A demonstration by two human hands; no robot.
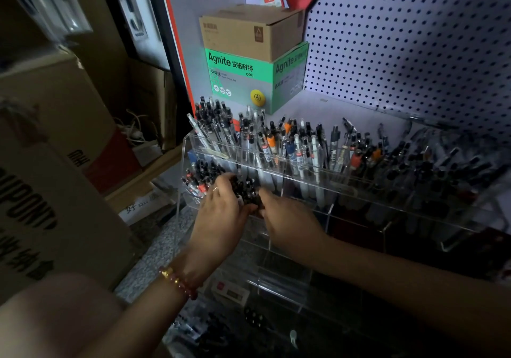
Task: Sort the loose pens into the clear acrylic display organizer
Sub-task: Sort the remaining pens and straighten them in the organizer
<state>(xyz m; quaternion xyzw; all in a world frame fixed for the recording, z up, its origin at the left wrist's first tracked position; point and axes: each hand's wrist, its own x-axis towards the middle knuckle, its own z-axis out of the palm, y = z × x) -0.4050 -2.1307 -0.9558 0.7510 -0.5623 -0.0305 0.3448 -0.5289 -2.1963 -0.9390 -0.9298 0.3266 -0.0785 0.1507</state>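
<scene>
Hands meet at the left end of a clear acrylic organizer (284, 280), seen from the head camera looking down. The left hand (221, 214), with a beaded bracelet (179, 283) on its wrist, curls its fingers round a bundle of black-capped pens (246, 189). The right hand (287, 219) grips the same bundle from the other side. The bundle stands upright in a middle-tier compartment. More pens (276, 142) fill the tier behind it, clips pointing up. Behind the organizer, a green box (237, 81) carries a brown cardboard box (243, 34), both against a white pegboard (401, 53). Large brown cartons (55, 164) stand to the left.
</scene>
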